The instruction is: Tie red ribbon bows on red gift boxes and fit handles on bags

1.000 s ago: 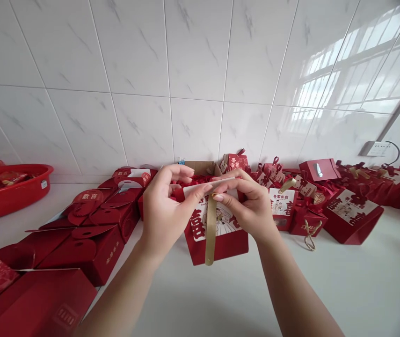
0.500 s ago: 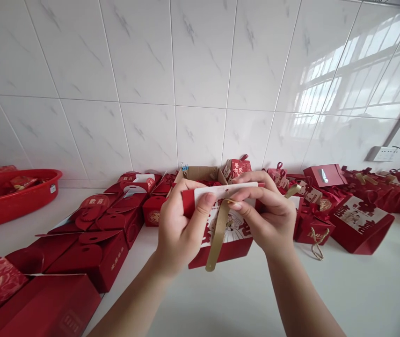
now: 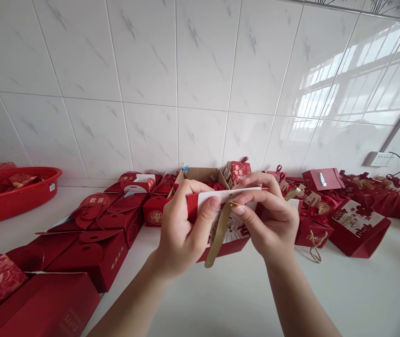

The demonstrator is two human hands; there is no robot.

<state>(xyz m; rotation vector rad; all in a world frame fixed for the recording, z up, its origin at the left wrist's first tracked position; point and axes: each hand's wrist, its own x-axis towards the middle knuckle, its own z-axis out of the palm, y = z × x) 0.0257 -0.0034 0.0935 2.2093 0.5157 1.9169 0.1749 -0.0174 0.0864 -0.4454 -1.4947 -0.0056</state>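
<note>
Above the white table, a red gift box (image 3: 217, 252) with a white printed card front is held between both hands. My left hand (image 3: 187, 224) grips its left top edge, thumb on the front and fingers behind. At the top middle, my right hand (image 3: 270, 215) pinches the end of a gold ribbon (image 3: 219, 234) between thumb and forefinger. One ribbon tail hangs down over the card's front; another gold end pokes out past the right hand's knuckles. The hole at the card's top edge is mostly covered by the fingers.
Several red gift boxes (image 3: 98, 252) stand in rows at the left, beside a red plastic basin (image 3: 17, 210). An open cardboard box (image 3: 201, 174) is behind my hands. More red boxes (image 3: 357, 229) line the right, below a wall socket (image 3: 378, 159).
The gift box has tilted, its lower front showing less now. Both hands keep their hold, and the right fingertips have shifted slightly at the ribbon's end. The view has moved a little.
</note>
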